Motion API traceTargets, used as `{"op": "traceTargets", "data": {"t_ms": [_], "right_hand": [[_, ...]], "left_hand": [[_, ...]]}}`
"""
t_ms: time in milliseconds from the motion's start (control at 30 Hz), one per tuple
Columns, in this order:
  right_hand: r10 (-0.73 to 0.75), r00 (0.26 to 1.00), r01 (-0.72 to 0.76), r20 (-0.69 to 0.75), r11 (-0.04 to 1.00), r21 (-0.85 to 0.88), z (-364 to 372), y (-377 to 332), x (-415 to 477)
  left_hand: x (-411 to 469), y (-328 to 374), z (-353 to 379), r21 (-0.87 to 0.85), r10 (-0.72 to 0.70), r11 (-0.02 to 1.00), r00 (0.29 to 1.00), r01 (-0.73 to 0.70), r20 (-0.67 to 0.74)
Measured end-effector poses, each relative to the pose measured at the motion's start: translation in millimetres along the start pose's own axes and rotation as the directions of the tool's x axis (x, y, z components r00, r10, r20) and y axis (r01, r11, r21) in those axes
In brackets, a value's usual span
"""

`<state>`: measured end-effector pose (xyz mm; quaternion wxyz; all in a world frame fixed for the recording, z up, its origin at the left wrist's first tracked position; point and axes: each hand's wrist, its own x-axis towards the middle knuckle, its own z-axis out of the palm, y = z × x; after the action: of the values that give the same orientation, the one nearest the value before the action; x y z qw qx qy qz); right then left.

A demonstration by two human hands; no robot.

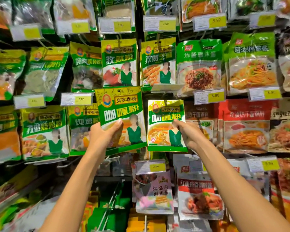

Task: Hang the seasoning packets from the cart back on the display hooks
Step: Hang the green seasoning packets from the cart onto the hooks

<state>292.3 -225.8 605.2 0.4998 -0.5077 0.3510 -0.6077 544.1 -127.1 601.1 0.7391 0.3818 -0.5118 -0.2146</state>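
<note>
I looked at a store display wall whose dark back panel [66, 76] filled the whole view. Clear price holders with yellow labels [216, 96] ran under each hanging row. Red noodle-sauce pouches [246, 128] crowded the right side. Bright light glared off the glossy wrappers. At the lower left a shelf edge [12, 196] slanted away, blurred.

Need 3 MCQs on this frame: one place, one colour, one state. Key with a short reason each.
1. The left packet, in the left hand, is where relative to the right packet?
A) left of it B) under it C) behind it
2. What colour is the patch on the price tag under the right packet?
A) yellow B) red C) blue
3. What is the right hand doing?
A) open B) grips the right packet C) empty fist
Key: A, the packets are side by side; A, the yellow patch reads 3.00; B, fingers curl round its edge.
</note>
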Motion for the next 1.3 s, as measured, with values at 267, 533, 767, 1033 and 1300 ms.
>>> {"op": "traceTargets", "data": {"t_ms": [267,533,767,1033,1300], "right_hand": [[0.055,0.989,-0.082,-0.137,0.976,-0.202,10.6,2.7,24.1],[-0.306,0.923,0.135,-0.232,0.825,-0.549,6.0,15.6,3.2],[-0.311,0.949,0.316,0.056,0.937,-0.149,35.7,8.6,-48.5],[-0.227,0.969,0.233,0.102,0.971,-0.055,29.7,4.6,-47.2],[-0.221,0.974,0.225,0.049,0.968,-0.112,1.4,11.6,-35.4]], "left_hand": [[1.0,-7.8,7.4,-0.036,-0.008,0.999,0.998,0.010,0.068],[-7.6,-22.2,19.0,-0.085,-0.053,0.994,0.992,0.062,0.113],[-20.2,-26.8,53.8,-0.135,-0.119,0.979,0.966,0.153,0.228],[-23.8,-25.7,71.1,-0.039,-0.146,0.985,0.932,0.169,0.332],[7.8,7.6,41.6,0.709,0.737,0.481,0.676,-0.516,-0.008]]}}
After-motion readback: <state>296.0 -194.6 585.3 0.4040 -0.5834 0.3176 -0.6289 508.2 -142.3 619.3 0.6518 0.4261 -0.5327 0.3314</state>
